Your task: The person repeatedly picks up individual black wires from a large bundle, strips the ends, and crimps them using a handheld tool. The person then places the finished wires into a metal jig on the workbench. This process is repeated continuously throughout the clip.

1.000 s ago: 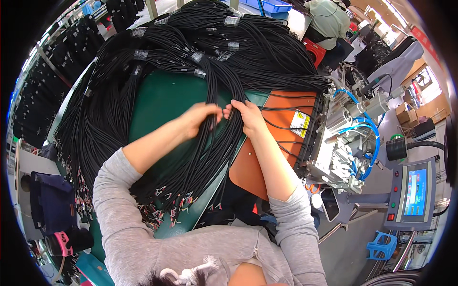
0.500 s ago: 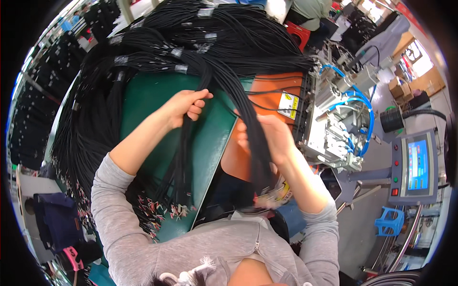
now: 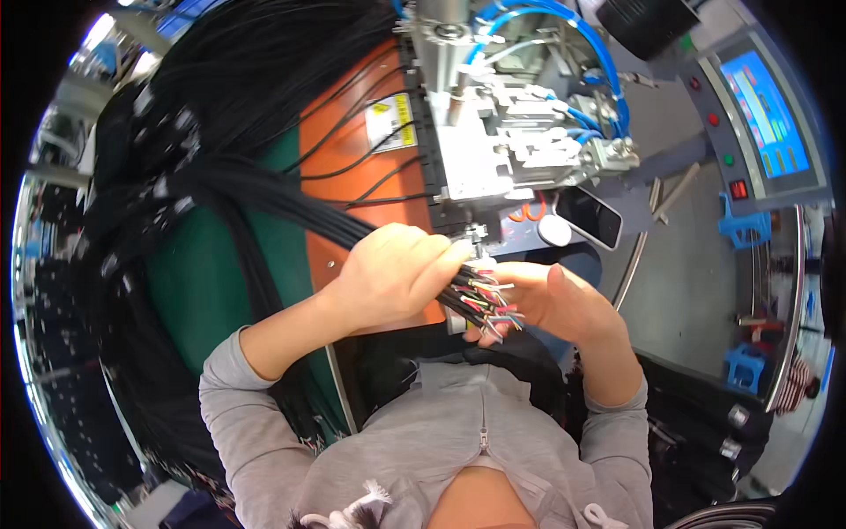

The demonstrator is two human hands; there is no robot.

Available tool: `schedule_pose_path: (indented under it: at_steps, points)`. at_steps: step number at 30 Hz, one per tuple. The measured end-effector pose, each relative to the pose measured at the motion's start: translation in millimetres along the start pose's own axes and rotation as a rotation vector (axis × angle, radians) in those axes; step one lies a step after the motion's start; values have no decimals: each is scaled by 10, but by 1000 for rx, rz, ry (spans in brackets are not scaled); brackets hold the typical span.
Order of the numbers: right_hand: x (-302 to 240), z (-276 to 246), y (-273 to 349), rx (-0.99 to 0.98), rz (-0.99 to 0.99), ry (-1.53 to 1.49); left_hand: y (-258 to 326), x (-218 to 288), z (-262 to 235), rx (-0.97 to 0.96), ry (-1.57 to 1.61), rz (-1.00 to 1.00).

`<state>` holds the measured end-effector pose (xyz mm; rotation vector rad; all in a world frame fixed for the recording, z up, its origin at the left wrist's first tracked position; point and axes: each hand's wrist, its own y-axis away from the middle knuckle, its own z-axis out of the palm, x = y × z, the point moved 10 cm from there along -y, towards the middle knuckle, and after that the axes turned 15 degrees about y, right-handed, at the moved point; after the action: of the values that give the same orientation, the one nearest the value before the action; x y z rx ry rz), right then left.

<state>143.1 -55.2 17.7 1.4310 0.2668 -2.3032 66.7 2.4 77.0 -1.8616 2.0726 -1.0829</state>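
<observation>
A bundle of black cables point(image 3: 300, 204) slants across in front of me, and my left hand point(image 3: 395, 271) is closed around it close to its end. Past my left fist the stripped wire ends point(image 3: 486, 304) fan out, with red, yellow and pale cores showing. My right hand point(image 3: 564, 300) is beside these ends, its thumb raised and its fingers apart; some fingertips are partly hidden behind the wires. Whether they touch the wires is hard to see. Another black cable bundle point(image 3: 251, 264) hangs down over the green tabletop point(image 3: 194, 282).
An orange panel point(image 3: 352, 167) with single cables across it adjoins a metal machine point(image 3: 538, 132) with blue air hoses. A phone point(image 3: 589, 217) and a round white object point(image 3: 554, 231) lie beside it. A control screen point(image 3: 765, 115) stands at right. Piled black cables point(image 3: 256, 70) fill the far left.
My view has swung to the right. My left hand has left the hanging bundle and now grips the other bundle near its ends. My right hand has let go and opened beside the wires.
</observation>
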Motion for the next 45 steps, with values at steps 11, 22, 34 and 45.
schedule_pose_path:
  at_steps: [11,22,34,45]
  points:
    - [-261,-425,0,619,-566,1081,-15,-275,275,14,123,-74]
    - [-258,-595,95,955,-515,1030,-87,-113,-72,226,18,-13]
    - [-539,-372,102,1000,-747,1071,-122,-113,27,220,84,-20]
    - [-496,-430,107,1093,-549,1196,-60,-179,207,127,29,-117]
